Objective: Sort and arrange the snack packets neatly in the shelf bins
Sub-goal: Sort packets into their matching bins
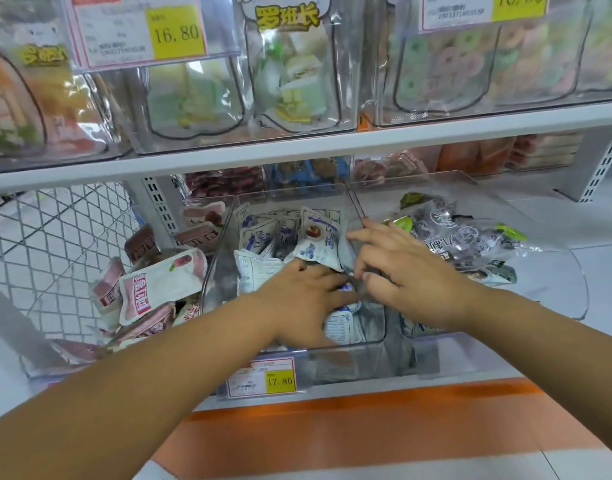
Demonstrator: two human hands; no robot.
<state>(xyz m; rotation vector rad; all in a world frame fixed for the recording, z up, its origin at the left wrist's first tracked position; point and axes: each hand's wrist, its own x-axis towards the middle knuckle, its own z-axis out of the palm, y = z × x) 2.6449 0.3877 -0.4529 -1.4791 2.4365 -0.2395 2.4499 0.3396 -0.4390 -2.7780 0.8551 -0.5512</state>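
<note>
Crinkly blue-and-white snack packets [319, 237] sit jumbled in the clear, glossy plastic bin [367, 362]. Left hand [304, 301] lies flat on the pile; right hand [403, 271] has its fingers curled at a packet's edge, can't tell if it's gripping.

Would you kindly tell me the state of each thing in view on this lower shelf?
left hand, flat on the blue-and-white packets, fingers straight.
right hand, fingers bent over the same packets; grip unclear.
blue-and-white packets, partly upright at the back, tumbled at the front.
middle bin, open-topped, partly filled.
red-and-white packets, jumbled heap.
dark packets, loose pile.
price tag, fixed on the middle bin's front.
</note>
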